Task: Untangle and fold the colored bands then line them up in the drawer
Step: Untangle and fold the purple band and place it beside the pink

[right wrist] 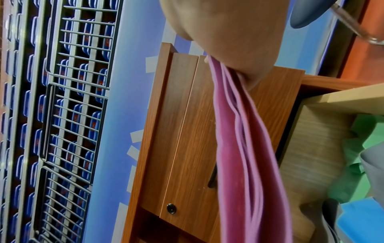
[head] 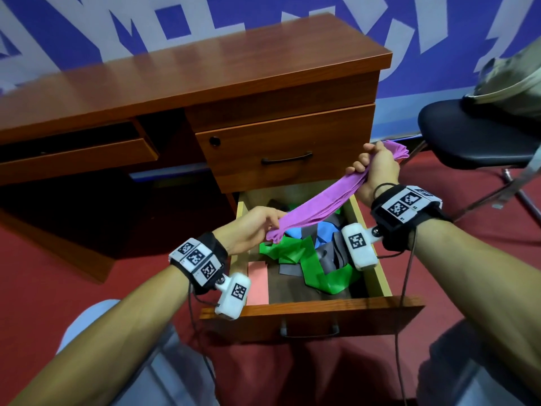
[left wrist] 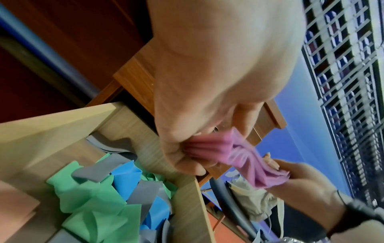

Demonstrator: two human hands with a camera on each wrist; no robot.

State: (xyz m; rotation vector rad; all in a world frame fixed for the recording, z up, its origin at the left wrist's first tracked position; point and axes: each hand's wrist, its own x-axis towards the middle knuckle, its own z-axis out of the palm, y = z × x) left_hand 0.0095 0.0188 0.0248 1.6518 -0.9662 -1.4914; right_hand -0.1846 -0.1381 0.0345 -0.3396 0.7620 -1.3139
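I hold the purple band (head: 319, 200) taut above the drawer (head: 371, 250), left hand (head: 251, 227) pinching one end, right hand (head: 374, 168) gripping the other, to flatten it for folding

Bottom drawer (head: 310, 310) pulled out of the desk (head: 187, 80) pedestal, closed drawer (head: 285, 148) directly above it. Inside: tangled bands (head: 310, 259) piled mid-to-right, folded band (head: 258, 281) flat against the left wall. One band (head: 319, 202) spans above the drawer, left hand (head: 248, 230) at its near-left end, right hand (head: 376, 168) at its far-right end, higher. Chair (head: 474, 136) right of the desk, bag (head: 509, 83) on its seat.
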